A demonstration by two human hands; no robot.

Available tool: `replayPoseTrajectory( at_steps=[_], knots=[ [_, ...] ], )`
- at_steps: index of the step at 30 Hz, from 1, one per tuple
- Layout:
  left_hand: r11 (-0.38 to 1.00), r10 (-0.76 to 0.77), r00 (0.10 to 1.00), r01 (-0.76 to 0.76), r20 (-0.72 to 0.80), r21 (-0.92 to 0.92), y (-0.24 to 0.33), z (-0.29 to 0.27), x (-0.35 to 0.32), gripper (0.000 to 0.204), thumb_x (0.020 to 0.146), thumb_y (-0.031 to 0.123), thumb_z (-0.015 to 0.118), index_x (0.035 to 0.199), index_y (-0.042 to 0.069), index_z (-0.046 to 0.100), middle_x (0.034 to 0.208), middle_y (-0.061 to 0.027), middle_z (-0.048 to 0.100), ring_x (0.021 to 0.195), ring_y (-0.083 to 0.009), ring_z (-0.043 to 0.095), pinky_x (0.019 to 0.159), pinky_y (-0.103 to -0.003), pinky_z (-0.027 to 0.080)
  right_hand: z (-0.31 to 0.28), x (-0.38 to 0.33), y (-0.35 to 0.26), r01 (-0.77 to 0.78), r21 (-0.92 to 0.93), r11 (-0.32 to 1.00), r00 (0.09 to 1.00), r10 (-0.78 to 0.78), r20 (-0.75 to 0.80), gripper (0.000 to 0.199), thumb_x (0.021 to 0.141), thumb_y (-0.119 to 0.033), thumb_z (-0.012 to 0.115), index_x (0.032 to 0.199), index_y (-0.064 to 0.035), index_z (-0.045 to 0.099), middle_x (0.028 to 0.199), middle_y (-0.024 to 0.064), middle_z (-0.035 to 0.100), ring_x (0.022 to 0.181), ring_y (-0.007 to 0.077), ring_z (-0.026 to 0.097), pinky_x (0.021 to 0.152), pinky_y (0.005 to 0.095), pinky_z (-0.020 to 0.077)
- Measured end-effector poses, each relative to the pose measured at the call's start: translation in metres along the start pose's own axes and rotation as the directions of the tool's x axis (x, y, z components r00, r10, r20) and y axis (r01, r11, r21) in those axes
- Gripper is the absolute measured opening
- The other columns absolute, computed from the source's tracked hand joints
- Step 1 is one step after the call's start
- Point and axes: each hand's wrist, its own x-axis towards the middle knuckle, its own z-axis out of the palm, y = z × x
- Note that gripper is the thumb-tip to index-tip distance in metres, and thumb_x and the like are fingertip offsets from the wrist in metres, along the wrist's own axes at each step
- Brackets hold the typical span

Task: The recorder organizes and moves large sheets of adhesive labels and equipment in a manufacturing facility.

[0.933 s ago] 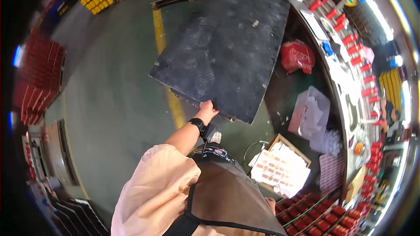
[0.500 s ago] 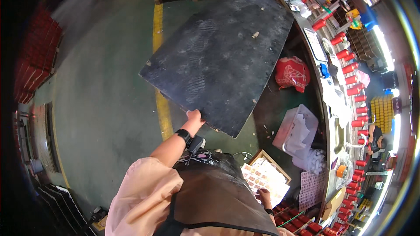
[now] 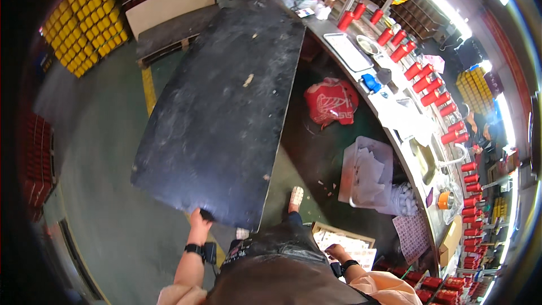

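A large dark board [image 3: 220, 107], scuffed and dusty, takes up the middle of the view. My left hand [image 3: 199, 220] is closed on its near edge, with the thumb side showing on top. The board's far end reaches a pallet at the back. Low in the view, my right hand [image 3: 337, 253] hangs with curled fingers over a shallow wooden-edged tray [image 3: 347, 233] of printed sheets [image 3: 364, 256]. Whether those fingers grip a sheet is too small to see. Part of that tray is hidden by my apron.
A long bench [image 3: 353, 73] with several red thread cones [image 3: 420, 83] runs along the right. Below it are a red bag [image 3: 331, 103] and a clear bin [image 3: 367, 170] of white paper. A pallet [image 3: 164, 39] and stacked yellow cones [image 3: 87, 20] stand at the back left.
The view has turned to the right. The board has swung, its near end now further left and closer to me. My left hand keeps its hold; my right hand stays by the tray.
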Motion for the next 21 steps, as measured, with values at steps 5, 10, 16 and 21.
replayPoseTrajectory(
  at_steps=[5, 10, 16, 21],
  knots=[
    [0.974, 0.145, 0.966, -0.177, -0.214, -0.141, -0.011, 0.003, 0.011, 0.028, 0.092, 0.032, 0.049, 0.104, 0.008, 0.054, 0.098, -0.0116, 0.061, 0.086, -0.0303, 0.061, 0.074, -0.051, 0.051, -0.106, 0.109, -0.04, 0.243, -0.317, 0.917, 0.969, -0.248, 0.025, 0.035, 0.073, -0.038, 0.066, 0.087, -0.0067, 0.069, 0.088, 0.0127, 0.068, 0.083, 0.0313, 0.065, 0.077, 0.0364, 0.0511],
    [0.859, 0.39, 0.907, -0.294, -0.162, 0.418, -0.009, 0.029, -0.03, 0.033, 0.091, 0.034, 0.047, 0.099, 0.003, 0.055, 0.094, -0.0122, 0.062, 0.081, -0.0296, 0.062, 0.072, -0.049, 0.051, -0.234, 0.171, -0.108, 0.204, 0.074, 0.976, 0.975, -0.196, -0.104, 0.025, 0.071, -0.026, 0.068, 0.083, -0.0054, 0.069, 0.077, 0.0131, 0.068, 0.069, 0.0247, 0.066, 0.067, 0.0343, 0.0522],
    [0.253, 0.515, 0.851, -0.04, -0.1, 0.967, -0.025, 0.145, -0.099, 0.045, 0.084, 0.038, 0.05, 0.108, 0.001, 0.055, 0.1, -0.0134, 0.061, 0.089, -0.0301, 0.06, 0.076, -0.04, 0.049, -0.355, 0.178, -0.195, 0.213, -0.117, 0.97, 0.944, -0.235, -0.23, 0.028, 0.069, -0.028, 0.065, 0.083, -0.0045, 0.069, 0.084, 0.0165, 0.067, 0.086, 0.0309, 0.065, 0.08, 0.0377, 0.0502],
    [-0.385, 0.333, 0.914, 0.356, -0.232, 0.851, -0.025, 0.109, -0.028, 0.089, 0.042, 0.018, 0.085, 0.121, 0.002, 0.049, 0.113, -0.0195, 0.058, 0.106, -0.0282, 0.059, 0.086, -0.036, 0.05, -0.392, 0.198, -0.302, 0.311, -0.194, 0.931, 0.915, -0.348, -0.203, 0.027, 0.068, -0.027, 0.066, 0.085, -0.0056, 0.069, 0.086, 0.0165, 0.067, 0.088, 0.0304, 0.064, 0.08, 0.038, 0.0499]
  ],
)
